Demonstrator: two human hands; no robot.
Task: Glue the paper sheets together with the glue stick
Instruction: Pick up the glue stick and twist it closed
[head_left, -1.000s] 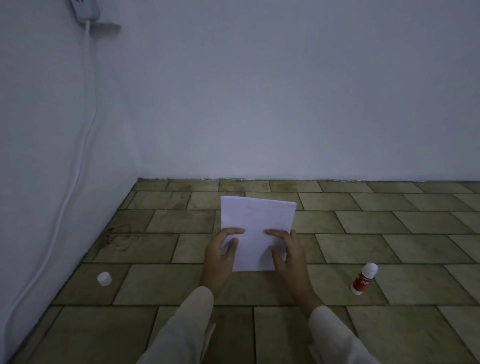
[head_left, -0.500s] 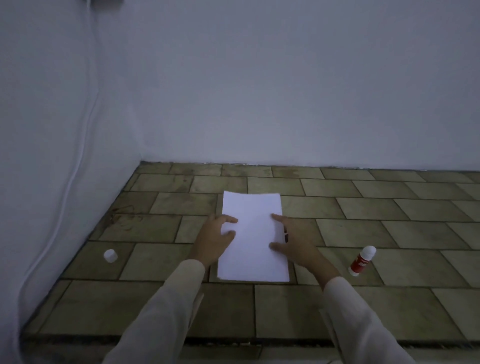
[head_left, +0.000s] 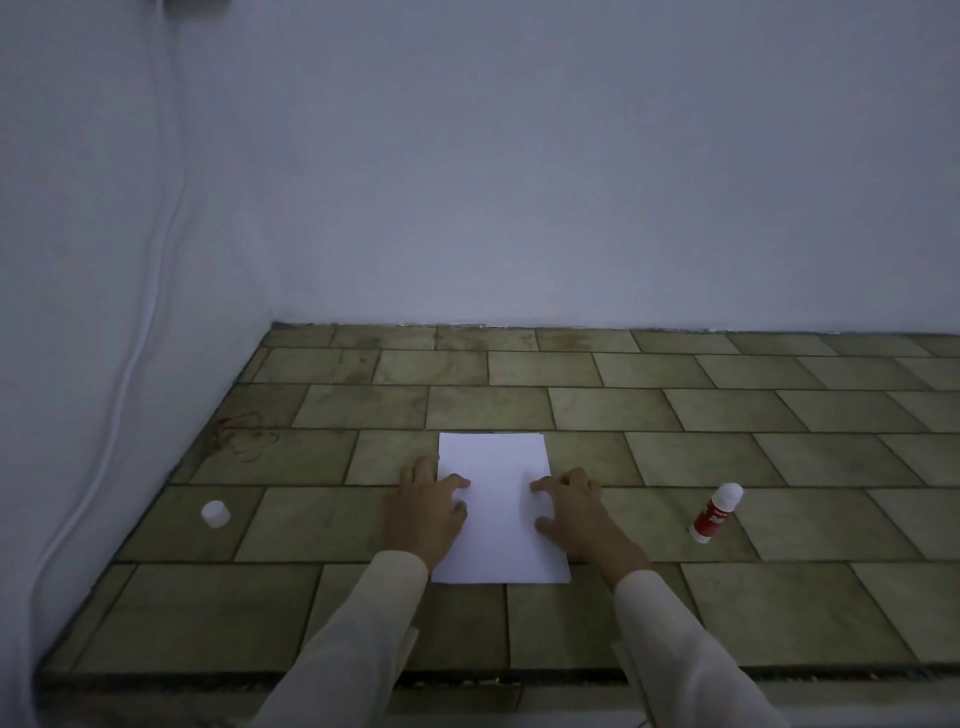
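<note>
White paper sheets (head_left: 498, 499) lie flat in one stack on the tiled floor (head_left: 727, 457), a second edge just showing at the far end. My left hand (head_left: 428, 506) presses on the stack's left edge with fingers spread. My right hand (head_left: 569, 506) presses on its right edge the same way. A red and white glue stick (head_left: 716, 513) lies uncapped on the floor to the right, apart from both hands. Its white cap (head_left: 215, 514) sits on the floor far to the left.
White walls meet in a corner at the left rear. A white cable (head_left: 150, 291) runs down the left wall to the floor. A raised floor edge (head_left: 467, 675) crosses the view close to me, beneath my sleeves.
The sheets were held up in both hands a second ago; they now lie flat on the floor with both hands pressing on them. The view has shifted back.
</note>
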